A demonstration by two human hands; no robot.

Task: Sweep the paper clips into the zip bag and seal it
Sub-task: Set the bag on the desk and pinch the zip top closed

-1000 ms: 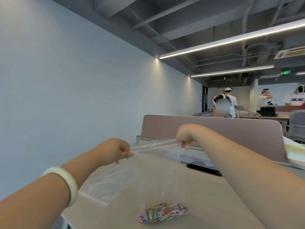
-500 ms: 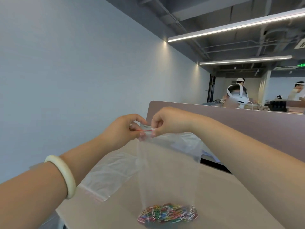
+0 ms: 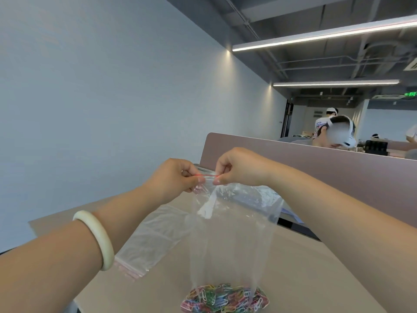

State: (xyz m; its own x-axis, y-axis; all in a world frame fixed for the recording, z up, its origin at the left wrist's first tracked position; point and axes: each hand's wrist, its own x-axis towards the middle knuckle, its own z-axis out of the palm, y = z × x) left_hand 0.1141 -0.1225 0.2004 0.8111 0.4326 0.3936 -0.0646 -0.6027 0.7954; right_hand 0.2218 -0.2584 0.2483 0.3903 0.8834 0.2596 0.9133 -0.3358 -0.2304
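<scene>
A clear zip bag [image 3: 234, 233] hangs upright above the beige desk, its bottom resting on the desk. Several coloured paper clips [image 3: 223, 300] lie heaped inside its bottom. My left hand [image 3: 176, 179] and my right hand [image 3: 239, 167] pinch the bag's red zip strip [image 3: 207, 175] at the top, a few centimetres apart. Only a short piece of the strip shows between my fingertips. The bag's right top corner sags behind my right wrist.
A second clear zip bag [image 3: 153, 240] lies flat on the desk [image 3: 316, 279] to the left. A pink-grey divider panel [image 3: 338, 172] stands behind the desk. A dark flat object [image 3: 297, 229] lies near the panel. People sit and stand beyond it.
A second ago my hands held the zip strip stretched wide. They have since come close together near the strip's left end. The view has shifted left and down slightly.
</scene>
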